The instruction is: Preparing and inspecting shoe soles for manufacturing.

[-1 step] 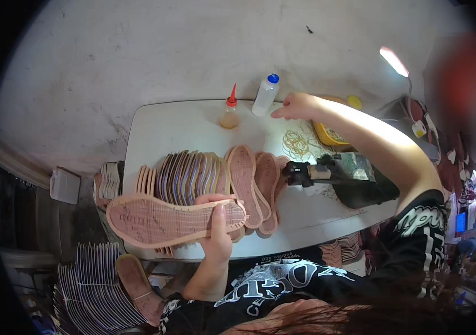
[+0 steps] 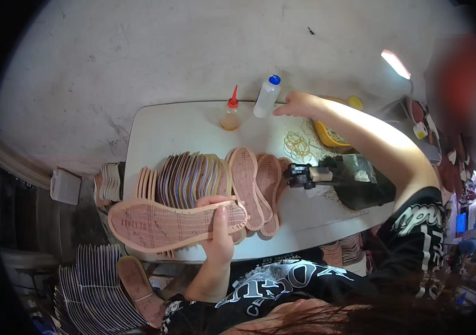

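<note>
My left hand (image 2: 218,229) grips a pink shoe insole (image 2: 162,228) by its narrow end, thumb on top. Thin lines run across its face, and a light edging goes round it. Small notches or pleats show at the end by my fingers. Out over the far side of the table, my right hand (image 2: 299,105) has its fingers drawn together beside a white bottle (image 2: 266,100) with a blue cap. Whether anything thin is between those fingers cannot be made out. Beneath the held insole stand rows of insoles (image 2: 190,178) on edge, with several pink ones (image 2: 243,178) lying overlapped to their right.
A red-tipped glue bottle (image 2: 230,117) stands left of the white one. Loose tan bands (image 2: 296,145) lie near a yellow basket (image 2: 327,134). A dark machine (image 2: 316,174) juts over the white table (image 2: 165,125). Bundled insoles (image 2: 95,285) sit low at left; a lamp (image 2: 396,64) glows at right.
The broad end of the held insole has dipped slightly toward me. My right hand stays by the white bottle.
</note>
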`<state>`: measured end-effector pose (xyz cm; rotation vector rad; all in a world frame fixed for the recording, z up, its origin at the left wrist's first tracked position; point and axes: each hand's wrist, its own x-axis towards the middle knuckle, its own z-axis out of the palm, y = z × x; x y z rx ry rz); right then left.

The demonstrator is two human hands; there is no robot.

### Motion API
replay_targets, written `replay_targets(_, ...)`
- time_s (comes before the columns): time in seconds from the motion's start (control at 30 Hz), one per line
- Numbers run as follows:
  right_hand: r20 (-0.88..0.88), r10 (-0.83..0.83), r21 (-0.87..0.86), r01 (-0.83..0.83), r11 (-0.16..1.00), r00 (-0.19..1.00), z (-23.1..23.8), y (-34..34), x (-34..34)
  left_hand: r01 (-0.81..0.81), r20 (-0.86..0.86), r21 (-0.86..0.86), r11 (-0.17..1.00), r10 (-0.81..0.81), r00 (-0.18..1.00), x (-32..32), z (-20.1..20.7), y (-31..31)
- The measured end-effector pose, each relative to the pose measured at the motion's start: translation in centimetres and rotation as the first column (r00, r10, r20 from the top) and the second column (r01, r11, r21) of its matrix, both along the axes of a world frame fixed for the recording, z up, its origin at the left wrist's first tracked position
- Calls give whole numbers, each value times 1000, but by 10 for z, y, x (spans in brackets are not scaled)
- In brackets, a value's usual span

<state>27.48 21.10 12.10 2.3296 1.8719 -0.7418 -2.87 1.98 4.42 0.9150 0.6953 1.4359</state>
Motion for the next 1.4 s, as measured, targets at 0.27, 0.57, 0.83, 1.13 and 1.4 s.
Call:
replay_targets(0.27,-203,-160,409,232,883,966,-87,75,35,23,157,9,1000,-24,987,15,5,15)
replay_targets(0.57,-513,147,528,176,831,846,13,23,-28,82,154,-13,997,-79,985,7,9,20)
replay_targets(0.83,-882,321,391,158,907,345,77,-153,-23,167,243,2,986,-163,956,19,10,-15)
replay_targets(1.13,-454,458,194,-417,888,764,75,-259,-62,206,-101,218,954,-188,977,44,8,-73)
replay_targets(1.4,-78,567,245,-535,808,820,99,-287,-61,265,-170,233,936,-229,958,53,25,-99)
